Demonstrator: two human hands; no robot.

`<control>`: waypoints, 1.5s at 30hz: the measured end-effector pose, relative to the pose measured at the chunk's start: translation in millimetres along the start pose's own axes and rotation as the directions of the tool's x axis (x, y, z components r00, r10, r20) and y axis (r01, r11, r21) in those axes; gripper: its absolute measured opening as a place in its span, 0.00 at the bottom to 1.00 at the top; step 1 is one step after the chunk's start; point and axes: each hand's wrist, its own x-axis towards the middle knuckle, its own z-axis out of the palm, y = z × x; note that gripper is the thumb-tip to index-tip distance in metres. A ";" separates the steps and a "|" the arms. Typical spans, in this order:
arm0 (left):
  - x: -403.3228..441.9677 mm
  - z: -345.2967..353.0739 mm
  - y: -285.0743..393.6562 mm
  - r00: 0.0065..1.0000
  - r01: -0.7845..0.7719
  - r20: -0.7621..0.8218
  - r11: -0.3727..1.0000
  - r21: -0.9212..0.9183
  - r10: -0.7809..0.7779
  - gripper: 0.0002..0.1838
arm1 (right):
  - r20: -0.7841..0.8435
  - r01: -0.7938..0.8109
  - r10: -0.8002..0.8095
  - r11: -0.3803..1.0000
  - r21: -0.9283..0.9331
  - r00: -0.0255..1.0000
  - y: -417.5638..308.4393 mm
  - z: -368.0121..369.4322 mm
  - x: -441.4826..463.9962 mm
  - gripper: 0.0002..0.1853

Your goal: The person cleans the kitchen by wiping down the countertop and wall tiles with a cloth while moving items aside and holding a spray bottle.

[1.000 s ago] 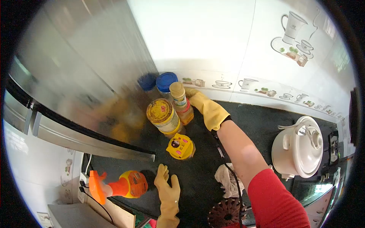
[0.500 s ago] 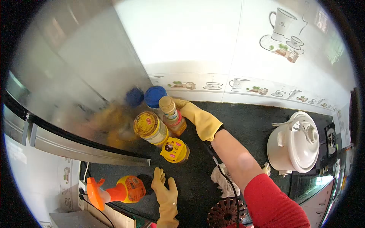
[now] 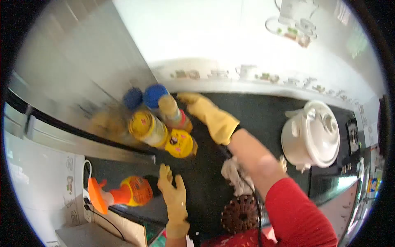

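My right hand (image 3: 205,115), in a cream-yellow rubber glove, reaches to the back of the dark counter. Its fingers are stretched out beside a brown-capped bottle (image 3: 168,107) and a blue-lidded jar (image 3: 156,95); whether the tips touch either is blurred. In front of these stand a yellow-lidded jar (image 3: 142,124) and a small yellow-topped container (image 3: 180,144). My left hand (image 3: 173,191), gloved alike, is open with thumb and fingers apart and nothing in it. To its left is an orange spray bottle (image 3: 138,191).
A steel appliance side (image 3: 90,49) borders the jars on the left and reflects them. At right stands a white lidded pot (image 3: 310,136). A crumpled cloth (image 3: 236,177), a brown slotted round piece (image 3: 240,215) and a black cord (image 3: 258,214) lie near my right forearm.
The whole view has shifted, so the counter things sit higher and farther left. My right hand has moved slightly rightward from the bottle, and more of its fingers show. The left hand remains open.
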 end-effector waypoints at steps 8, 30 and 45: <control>4.8 -1.0 14.4 1.000 0.017 0.002 1.000 -0.023 -0.017 0.30 | -0.197 -0.213 0.120 0.797 -0.566 0.973 -148.9 -80.5 -188.2 0.27; 51.5 -155.5 52.7 0.974 -0.227 -0.092 0.898 -0.377 0.207 0.40 | -0.094 -0.160 0.147 0.552 -0.818 0.985 -129.2 -4.9 -277.6 0.22; 10.4 -29.2 210.9 0.850 -0.278 0.337 0.889 -0.363 0.404 0.20 | -0.079 0.006 -0.120 0.587 -0.810 0.990 -131.3 -21.3 -308.0 0.28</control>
